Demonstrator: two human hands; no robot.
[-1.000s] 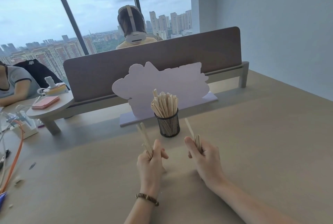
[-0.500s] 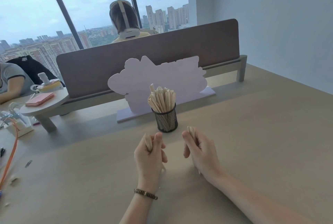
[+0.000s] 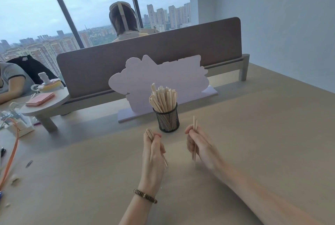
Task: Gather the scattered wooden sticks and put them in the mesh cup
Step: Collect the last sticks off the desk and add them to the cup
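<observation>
Sticks fill the mesh cup; both hands grip more.

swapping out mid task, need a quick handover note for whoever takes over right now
Left hand: grips a small bundle of pale wooden sticks.
Right hand: grips a few thin wooden sticks, held nearly upright.
Black wire mesh cup: stands on the beige table just beyond both hands, already packed with sticks.
Done: no loose sticks visible on the table.
Left: drop both handfuls into the cup.
</observation>
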